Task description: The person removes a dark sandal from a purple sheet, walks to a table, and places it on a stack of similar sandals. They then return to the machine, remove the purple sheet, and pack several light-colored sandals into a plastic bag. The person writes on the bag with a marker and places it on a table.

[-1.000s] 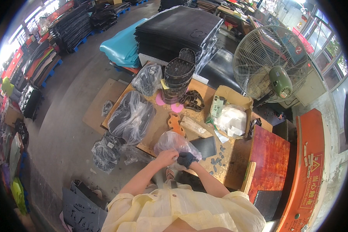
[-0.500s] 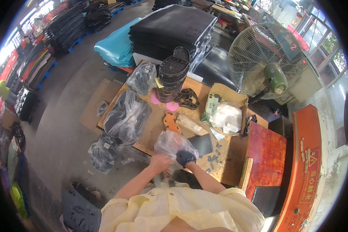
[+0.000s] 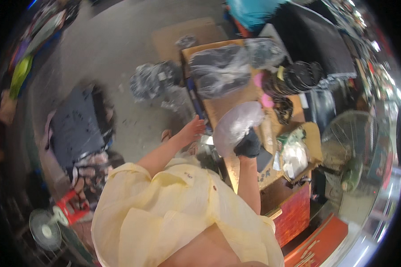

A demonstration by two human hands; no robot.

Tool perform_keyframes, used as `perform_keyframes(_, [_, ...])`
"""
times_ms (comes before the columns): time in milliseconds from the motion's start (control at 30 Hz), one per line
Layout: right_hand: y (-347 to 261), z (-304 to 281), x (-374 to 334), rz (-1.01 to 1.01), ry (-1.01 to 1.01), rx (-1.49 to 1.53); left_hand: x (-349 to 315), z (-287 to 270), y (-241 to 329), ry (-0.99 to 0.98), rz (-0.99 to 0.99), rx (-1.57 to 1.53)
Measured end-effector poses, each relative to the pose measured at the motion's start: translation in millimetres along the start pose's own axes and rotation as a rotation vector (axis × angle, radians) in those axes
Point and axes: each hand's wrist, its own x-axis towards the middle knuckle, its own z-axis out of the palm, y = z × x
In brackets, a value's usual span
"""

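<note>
My right hand (image 3: 248,144), in a dark glove, grips the near right side of a clear plastic bag (image 3: 237,123). The bag is puffed out over the wooden worktable (image 3: 216,107), and I cannot make out what is inside it. My left hand (image 3: 193,129) is bare and apart from the bag, just off the table's left edge, with its fingers spread and nothing in them. Beside the gloved hand lies a dark flat sheet (image 3: 263,159). Small dark pieces (image 3: 264,175) are scattered close to my right wrist.
Dark sheets in clear plastic (image 3: 220,71) lie on the table's far left. A stack of black moulds (image 3: 294,79) stands beyond the bag, with an open carton (image 3: 314,144) and a large fan (image 3: 349,147) to the right. Another plastic-wrapped bundle (image 3: 153,80) sits on the floor.
My left hand has let go of the bag and moved left with its fingers opened. My right hand still holds the bag. The view has swung left, and the orange piece is out of sight.
</note>
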Motion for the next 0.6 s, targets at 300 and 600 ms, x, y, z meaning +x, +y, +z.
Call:
perform_keyframes(300, [-55.3,155.5,45.9,0.21,-0.433,0.301,-48.3,-73.2,51.7,-0.378,0.038,-0.512])
perform_keyframes(600, [-42.9,308.1,123.4,0.452,-0.664,0.879,-70.5,-200.8,171.1,-0.198,0.284,-0.455])
